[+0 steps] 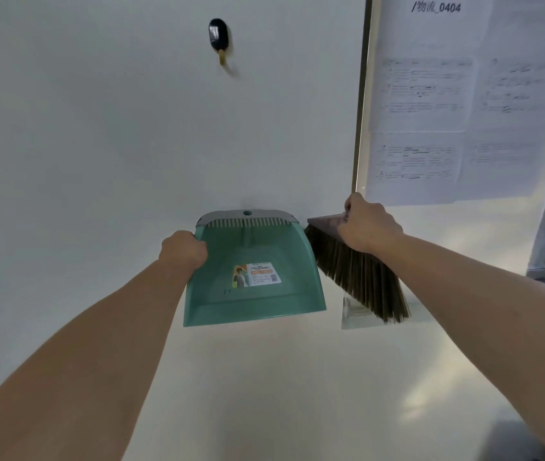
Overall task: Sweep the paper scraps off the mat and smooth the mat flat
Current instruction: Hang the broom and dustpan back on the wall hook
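While neither mat nor scraps are showing, the left hand [182, 249] is gripping the dustpan [254, 247] by its left wall, and the right hand [369, 227], just right of the dustpan, is clutching the broom [361, 277] head, bristles slanting down-right.

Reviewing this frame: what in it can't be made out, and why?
1. The mat and paper scraps: not in the head view, which faces a wall.
2. Any handle on the broom: head view, none shows; the right hand covers its top.
3. Fingertips of the left hand: head view, tucked behind the dustpan wall.
4. The printed sheets: head view, body text blurred and too small.
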